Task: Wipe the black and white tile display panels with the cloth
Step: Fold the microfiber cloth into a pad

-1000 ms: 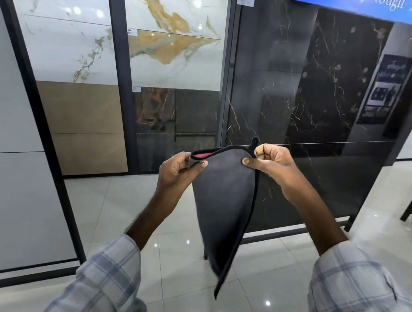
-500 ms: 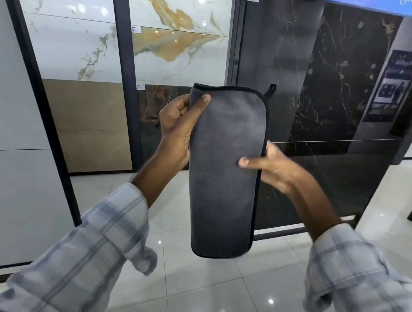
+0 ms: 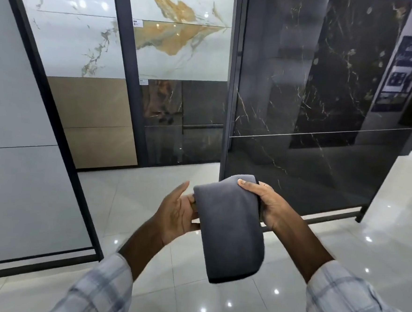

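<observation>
A folded grey cloth (image 3: 231, 230) is held up in front of the person, low in the view at about 6 o'clock. Its top end is gripped by the right grip (image 3: 268, 204). The thumb is laid over the front of the cloth and the fingers are tucked behind it. The rest of the cloth is seen hanging down over the shiny floor (image 3: 339, 253).

The left grip (image 3: 177, 213) is held wide open at 9 o'clock from the cloth. Its thumb is pointed up and is apart from the cloth. Its fingers are touched to the cloth's left edge, and the fingertips are hidden behind the cloth.

The big black tile panel (image 3: 314, 90) is seen at 1 o'clock, stood upright in a dark frame just past the cloth. The cloth is held apart from it. The white tile panels (image 3: 69, 36) with gold marks are seen at 11 o'clock, farther off. Checked sleeves (image 3: 98, 287) are worn on both arms.
</observation>
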Demonstrator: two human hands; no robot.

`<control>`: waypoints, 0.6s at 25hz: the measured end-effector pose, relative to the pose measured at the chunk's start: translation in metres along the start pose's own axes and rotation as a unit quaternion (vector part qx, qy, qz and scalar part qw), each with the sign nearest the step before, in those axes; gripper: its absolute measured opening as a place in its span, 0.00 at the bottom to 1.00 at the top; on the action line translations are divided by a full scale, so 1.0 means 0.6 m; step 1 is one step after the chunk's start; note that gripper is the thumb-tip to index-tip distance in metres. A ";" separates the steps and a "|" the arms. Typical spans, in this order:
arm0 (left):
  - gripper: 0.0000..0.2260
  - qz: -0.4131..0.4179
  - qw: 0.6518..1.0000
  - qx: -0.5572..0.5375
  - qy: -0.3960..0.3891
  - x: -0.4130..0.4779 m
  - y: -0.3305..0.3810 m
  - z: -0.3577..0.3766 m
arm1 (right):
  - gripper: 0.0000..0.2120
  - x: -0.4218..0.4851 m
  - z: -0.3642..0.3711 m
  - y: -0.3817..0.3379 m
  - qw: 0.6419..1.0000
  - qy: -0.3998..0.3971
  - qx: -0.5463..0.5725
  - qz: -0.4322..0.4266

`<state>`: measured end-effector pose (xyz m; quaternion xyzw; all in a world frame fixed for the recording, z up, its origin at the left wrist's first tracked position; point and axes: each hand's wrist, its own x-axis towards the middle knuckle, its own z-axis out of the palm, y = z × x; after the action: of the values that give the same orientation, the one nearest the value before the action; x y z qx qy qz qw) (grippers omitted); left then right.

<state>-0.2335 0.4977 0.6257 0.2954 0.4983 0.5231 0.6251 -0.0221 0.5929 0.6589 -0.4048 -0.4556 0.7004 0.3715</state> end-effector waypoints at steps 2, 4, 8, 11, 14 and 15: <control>0.15 0.036 0.996 0.060 0.057 0.001 -0.001 0.018 | 0.21 -0.001 -0.007 0.001 1.000 0.011 -0.008 0.012; 0.05 0.116 0.983 0.107 0.094 -0.004 0.008 0.032 | 0.22 -0.003 -0.012 -0.006 1.000 -0.012 -0.025 -0.008; 0.07 0.235 0.939 0.246 0.047 -0.032 0.031 0.032 | 0.23 -0.013 -0.019 -0.030 0.995 -0.071 -0.014 -0.072; 0.15 0.287 0.866 0.391 0.125 -0.020 0.032 0.023 | 0.24 -0.010 -0.026 -0.036 0.992 -0.074 -0.028 -0.094; 0.17 0.366 0.763 0.465 0.259 -0.014 0.021 0.025 | 0.20 -0.010 -0.026 -0.029 0.988 -0.034 -0.106 -0.106; 0.18 0.397 0.752 0.459 0.258 -0.015 0.018 0.028 | 0.18 -0.012 -0.025 -0.030 0.985 -0.026 -0.124 -0.114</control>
<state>-0.2216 0.4948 0.6436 0.5716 0.6589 0.4890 -0.0024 -0.0033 0.5972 0.6737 -0.3747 -0.5920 0.6015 0.3838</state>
